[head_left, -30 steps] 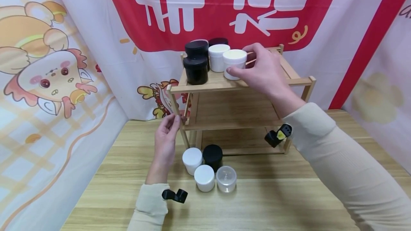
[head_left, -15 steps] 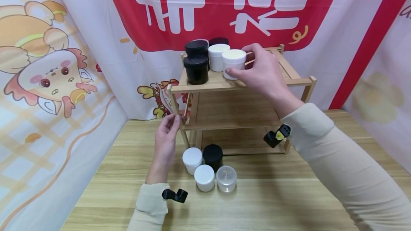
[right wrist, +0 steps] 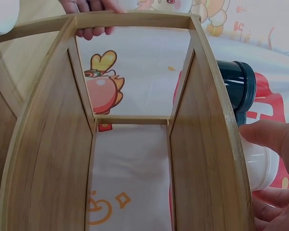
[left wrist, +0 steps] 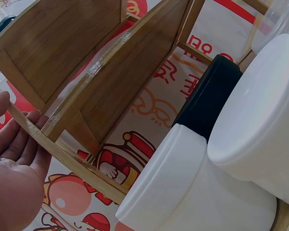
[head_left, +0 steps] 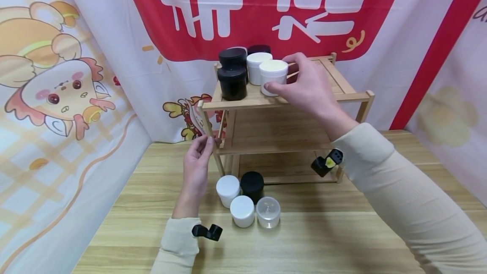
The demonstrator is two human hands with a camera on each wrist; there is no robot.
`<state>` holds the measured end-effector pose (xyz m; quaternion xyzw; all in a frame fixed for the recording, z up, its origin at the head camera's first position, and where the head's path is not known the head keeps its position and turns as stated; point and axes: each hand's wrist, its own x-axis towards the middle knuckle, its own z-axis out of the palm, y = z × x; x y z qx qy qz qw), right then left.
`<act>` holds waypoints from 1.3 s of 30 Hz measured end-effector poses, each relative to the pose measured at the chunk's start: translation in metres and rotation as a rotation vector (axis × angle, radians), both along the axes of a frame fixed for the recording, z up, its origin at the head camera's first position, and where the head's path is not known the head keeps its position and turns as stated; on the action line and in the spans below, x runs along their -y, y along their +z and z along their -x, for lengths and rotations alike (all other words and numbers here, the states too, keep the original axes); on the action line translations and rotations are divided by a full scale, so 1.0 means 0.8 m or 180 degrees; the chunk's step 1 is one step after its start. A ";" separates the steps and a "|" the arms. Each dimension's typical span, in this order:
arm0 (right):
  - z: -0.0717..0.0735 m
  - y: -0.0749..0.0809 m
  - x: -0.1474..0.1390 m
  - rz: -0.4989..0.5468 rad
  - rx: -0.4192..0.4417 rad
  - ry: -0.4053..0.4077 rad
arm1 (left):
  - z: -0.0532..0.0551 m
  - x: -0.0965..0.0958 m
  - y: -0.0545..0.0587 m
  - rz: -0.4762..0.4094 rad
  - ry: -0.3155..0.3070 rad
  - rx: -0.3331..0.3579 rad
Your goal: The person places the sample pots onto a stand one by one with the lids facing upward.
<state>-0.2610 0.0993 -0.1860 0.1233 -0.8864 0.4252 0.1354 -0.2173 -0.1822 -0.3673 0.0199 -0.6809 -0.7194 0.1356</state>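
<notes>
In the head view my right hand [head_left: 312, 86] holds a white lidded jar [head_left: 272, 76] between thumb and fingers, on or just above the top of a wooden shelf rack [head_left: 289, 129]. Left of it stand another white jar [head_left: 257, 71] and a black jar [head_left: 233, 84], with more black jars behind. My left hand [head_left: 197, 155] grips the rack's left front post; in the left wrist view its thumb and fingers [left wrist: 31, 142] curl round that post. In the right wrist view the top board partly hides the white jar [right wrist: 259, 166].
Before the rack, two white jars [head_left: 242, 211], a black jar [head_left: 252, 185] and a clear container [head_left: 268, 212] stand close together on the wood-grain table [head_left: 323, 231]. Printed cloth [head_left: 182, 45] hangs behind the rack and along both sides.
My right hand has shifted slightly left with the white jar, bringing it nearer the other jars on top. The left hand stays on the post.
</notes>
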 end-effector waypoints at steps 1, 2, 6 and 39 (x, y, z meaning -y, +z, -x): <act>-0.001 0.000 0.001 0.0004 0.0001 0.0018 | 0.000 0.000 0.000 0.0003 0.0002 0.0003; -0.001 0.000 0.003 0.0012 -0.0001 0.0042 | 0.000 0.000 0.000 0.0000 0.0003 0.0000; -0.002 0.001 0.009 0.0029 -0.0011 0.0104 | 0.000 0.000 0.000 -0.0005 0.0020 -0.0029; -0.018 0.002 0.004 0.0215 -0.0035 0.0072 | -0.001 -0.001 0.002 -0.0030 -0.0006 -0.0092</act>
